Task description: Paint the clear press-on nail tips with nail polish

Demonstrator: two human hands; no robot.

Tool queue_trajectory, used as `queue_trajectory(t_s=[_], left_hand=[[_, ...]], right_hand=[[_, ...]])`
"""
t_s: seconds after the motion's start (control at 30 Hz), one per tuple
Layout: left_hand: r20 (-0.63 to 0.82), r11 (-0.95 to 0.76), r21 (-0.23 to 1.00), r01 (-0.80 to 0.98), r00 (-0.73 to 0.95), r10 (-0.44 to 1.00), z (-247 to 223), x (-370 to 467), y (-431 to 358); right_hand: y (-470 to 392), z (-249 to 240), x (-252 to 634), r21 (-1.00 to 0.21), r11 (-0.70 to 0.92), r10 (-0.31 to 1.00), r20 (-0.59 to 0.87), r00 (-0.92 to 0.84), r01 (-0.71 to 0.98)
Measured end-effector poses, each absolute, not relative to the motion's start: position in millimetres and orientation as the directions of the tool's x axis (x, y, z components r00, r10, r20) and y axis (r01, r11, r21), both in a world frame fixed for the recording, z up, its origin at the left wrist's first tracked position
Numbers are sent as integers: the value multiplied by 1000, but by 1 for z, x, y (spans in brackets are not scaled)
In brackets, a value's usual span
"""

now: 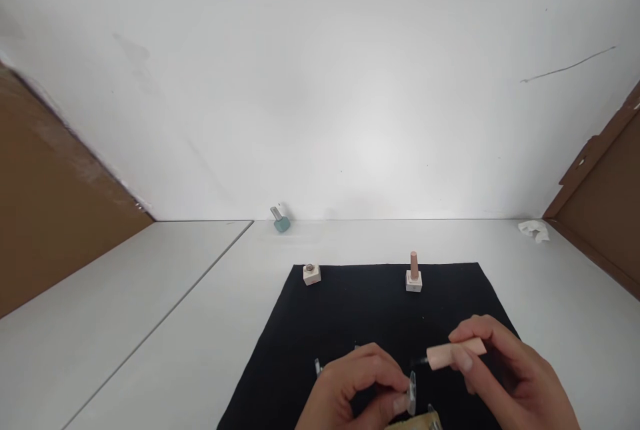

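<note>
Near the front of the black mat [345,323], my left hand [357,387] is closed in a pinch on a small clear plastic piece [412,393], which looks like a false nail tip. My right hand [510,370] grips the peach cap of a nail polish brush [440,356] between thumb and fingers. Its dark bristle end points left, just above the clear piece; whether they touch I cannot tell. Beyond my left hand, a white nail polish bottle [311,275] stands without its cap. A second bottle [413,281] with a peach cap stands upright farther right.
A teal nail polish bottle [281,223] sits by the back wall. Crumpled white tissue [534,230] lies at the back right. Another clear piece [318,367] is left of my left hand. A yellowish object [415,423] is partly cut off at the bottom edge. Brown panels flank the white table.
</note>
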State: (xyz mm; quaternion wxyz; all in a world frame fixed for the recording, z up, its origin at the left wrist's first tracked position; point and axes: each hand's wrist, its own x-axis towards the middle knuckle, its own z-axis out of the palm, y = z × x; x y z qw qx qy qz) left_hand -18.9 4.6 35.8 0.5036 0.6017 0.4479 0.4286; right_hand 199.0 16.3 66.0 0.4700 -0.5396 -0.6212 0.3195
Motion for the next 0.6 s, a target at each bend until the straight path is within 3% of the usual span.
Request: queue_trajectory(t_s=[0.17, 0.4, 0.6], left_hand=[[5, -35, 991, 128, 225, 974, 41, -18, 3], [14, -48, 988, 150, 219, 976, 31, -15, 9], [-87, 42, 982, 186, 241, 967, 42, -15, 5]], right_hand=[[19, 65, 202, -880, 255, 965, 256, -52, 400], [16, 67, 201, -863, 307, 946, 323, -28, 402], [18, 64, 204, -815, 339, 936, 342, -81, 471]])
